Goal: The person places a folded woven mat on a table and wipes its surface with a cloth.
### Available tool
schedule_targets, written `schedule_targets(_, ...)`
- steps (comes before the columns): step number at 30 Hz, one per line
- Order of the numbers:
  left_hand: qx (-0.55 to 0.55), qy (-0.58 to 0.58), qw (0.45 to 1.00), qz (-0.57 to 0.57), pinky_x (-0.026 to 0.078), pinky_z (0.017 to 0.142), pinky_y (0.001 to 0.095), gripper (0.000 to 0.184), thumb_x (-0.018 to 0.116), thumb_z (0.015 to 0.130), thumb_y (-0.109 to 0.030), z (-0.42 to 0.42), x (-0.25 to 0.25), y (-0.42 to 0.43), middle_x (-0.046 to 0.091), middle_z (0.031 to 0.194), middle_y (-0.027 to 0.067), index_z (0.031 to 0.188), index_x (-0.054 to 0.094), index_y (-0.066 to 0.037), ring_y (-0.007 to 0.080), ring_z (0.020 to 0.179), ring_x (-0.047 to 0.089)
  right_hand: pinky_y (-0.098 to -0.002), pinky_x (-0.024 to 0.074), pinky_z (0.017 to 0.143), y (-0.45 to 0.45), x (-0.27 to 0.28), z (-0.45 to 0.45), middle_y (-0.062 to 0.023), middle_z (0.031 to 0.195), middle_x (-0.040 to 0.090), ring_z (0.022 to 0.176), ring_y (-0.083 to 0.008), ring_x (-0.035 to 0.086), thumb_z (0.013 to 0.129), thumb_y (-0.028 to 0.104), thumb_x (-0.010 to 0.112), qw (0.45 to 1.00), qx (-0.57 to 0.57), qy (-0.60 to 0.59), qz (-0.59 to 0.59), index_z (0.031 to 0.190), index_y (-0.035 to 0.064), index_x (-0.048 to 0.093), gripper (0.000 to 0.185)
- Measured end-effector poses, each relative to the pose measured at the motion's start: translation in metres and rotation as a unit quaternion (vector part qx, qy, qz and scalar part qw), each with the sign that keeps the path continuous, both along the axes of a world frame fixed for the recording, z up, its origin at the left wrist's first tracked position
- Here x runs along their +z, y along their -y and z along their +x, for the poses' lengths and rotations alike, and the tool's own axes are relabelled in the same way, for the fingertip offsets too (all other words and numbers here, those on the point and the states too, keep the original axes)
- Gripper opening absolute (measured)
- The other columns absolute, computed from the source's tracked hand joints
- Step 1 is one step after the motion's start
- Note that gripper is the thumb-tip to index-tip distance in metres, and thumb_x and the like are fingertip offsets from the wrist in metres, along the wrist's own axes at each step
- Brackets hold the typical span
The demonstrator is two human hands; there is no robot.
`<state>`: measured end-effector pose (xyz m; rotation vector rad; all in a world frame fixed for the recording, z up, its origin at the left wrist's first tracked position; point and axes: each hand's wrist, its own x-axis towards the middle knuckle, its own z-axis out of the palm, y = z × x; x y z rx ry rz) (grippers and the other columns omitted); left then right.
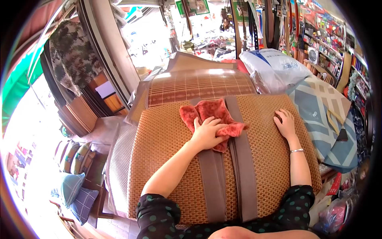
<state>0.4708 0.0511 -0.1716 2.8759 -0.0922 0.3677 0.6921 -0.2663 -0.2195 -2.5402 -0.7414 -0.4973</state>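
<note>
Under my left hand (pixel 207 132) is a crumpled red plush cloth (pixel 213 109), gripped by curled fingers and pressed against a folded woven mat (pixel 163 167). The cloth lies across two grey-brown fabric bands (pixel 243 171) that run lengthwise down the mat's middle. My right hand (pixel 285 123) rests flat on the mat's right part, fingers spread and holding nothing. A silver bracelet (pixel 297 150) circles that wrist.
Behind the woven mat lies a brown slatted mat (pixel 199 85). A white plastic package (pixel 274 65) and a blue-grey patterned bag (pixel 324 119) sit to the right. Cushions (pixel 71 189) are stacked low on the left, near a post (pixel 109 47). Shelves of goods (pixel 326 47) stand at far right.
</note>
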Motion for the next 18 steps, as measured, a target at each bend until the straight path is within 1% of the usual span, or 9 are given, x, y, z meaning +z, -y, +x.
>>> schedule_targets(3,-0.053,-0.007,0.998,0.032,0.019,0.104,0.0738,0.050,0.067,0.084,-0.034,-0.013,-0.004,0.013,0.049,0.143,0.0080,0.132,0.058,-0.023,0.0280,0.138,0.037,-0.0458,0.0220,0.115,-0.001,0.000,0.001,-0.0146,0.141,0.050,0.137,-0.0323,0.037,0.094,0.039,0.054,1.000,-0.003,-0.009,-0.001,0.127,0.0080,0.061,0.046)
schedule_targets(4,-0.077,-0.035,0.996,0.032,0.015,0.108,0.0719,0.056,0.068,0.081,-0.026,-0.026,0.004,0.024,0.046,0.146,0.0088,0.136,0.055,-0.025,0.0277,0.141,0.034,-0.0458,0.0219,0.115,-0.001,0.001,0.000,-0.0146,0.141,0.050,0.137,-0.0322,0.036,0.094,0.039,0.054,1.000,-0.004,-0.010,0.000,0.127,0.0078,0.060,0.046)
schedule_targets(5,-0.110,-0.014,0.993,0.035,0.019,0.107,0.0701,0.059,0.068,0.079,-0.020,-0.039,0.003,0.035,0.045,0.147,0.0088,0.136,0.055,-0.028,0.0293,0.140,0.034,-0.0458,0.0218,0.115,-0.001,0.002,-0.001,-0.0145,0.141,0.050,0.137,-0.0322,0.036,0.094,0.038,0.054,1.000,-0.006,-0.013,0.000,0.127,0.0076,0.060,0.046)
schedule_targets(7,-0.228,0.008,0.973,0.027,0.028,0.100,0.0670,0.062,0.068,0.075,-0.015,-0.058,0.004,0.060,0.041,0.149,0.0078,0.134,0.056,-0.028,0.0308,0.140,0.034,-0.0457,0.0217,0.115,-0.001,0.003,-0.001,-0.0144,0.141,0.050,0.137,-0.0320,0.036,0.094,0.038,0.054,1.000,-0.003,-0.017,0.001,0.127,0.0078,0.060,0.046)
schedule_targets(10,-0.371,-0.010,0.929,0.013,0.027,0.099,0.0734,0.065,0.073,0.072,-0.021,-0.080,-0.003,0.099,0.037,0.151,0.0085,0.135,0.054,-0.027,0.0301,0.143,0.029,-0.0455,0.0216,0.116,-0.001,0.001,0.001,-0.0142,0.141,0.050,0.137,-0.0312,0.036,0.094,0.039,0.055,1.000,-0.003,-0.019,-0.005,0.127,0.0086,0.060,0.045)
schedule_targets(13,-0.376,-0.033,0.926,0.004,0.025,0.100,0.0758,0.068,0.075,0.070,-0.027,-0.063,-0.006,0.096,0.036,0.152,0.0087,0.135,0.053,-0.026,0.0300,0.145,0.025,-0.0453,0.0216,0.116,-0.001,0.001,-0.001,-0.0141,0.142,0.049,0.137,-0.0308,0.036,0.094,0.039,0.054,1.000,-0.008,-0.012,-0.001,0.128,0.0087,0.060,0.045)
schedule_targets(15,-0.262,-0.034,0.964,0.030,0.021,0.099,0.0795,0.070,0.076,0.069,-0.030,-0.041,0.012,0.074,0.030,0.154,0.0122,0.135,0.053,-0.026,0.0329,0.145,0.024,-0.0453,0.0217,0.116,-0.001,0.003,-0.002,-0.0148,0.142,0.049,0.138,-0.0312,0.036,0.095,0.039,0.053,1.000,-0.006,-0.022,-0.003,0.128,0.0077,0.060,0.046)
schedule_targets(17,-0.115,0.016,0.993,0.034,0.016,0.100,0.0816,0.071,0.076,0.069,-0.031,-0.020,0.009,0.043,0.023,0.157,0.0173,0.136,0.053,-0.027,0.0400,0.147,0.014,-0.0453,0.0217,0.116,-0.002,0.007,-0.006,-0.0147,0.142,0.049,0.137,-0.0314,0.036,0.095,0.039,0.053,1.000,-0.007,-0.023,-0.003,0.128,0.0077,0.060,0.046)
schedule_targets(18,-0.053,0.004,0.998,0.039,0.015,0.102,0.0797,0.066,0.075,0.072,-0.031,-0.015,0.014,0.029,0.023,0.156,0.0202,0.135,0.055,-0.026,0.0433,0.147,0.010,-0.0454,0.0216,0.116,-0.002,0.008,-0.007,-0.0147,0.142,0.049,0.137,-0.0316,0.036,0.095,0.039,0.054,1.000,-0.009,-0.024,-0.004,0.128,0.0076,0.060,0.046)
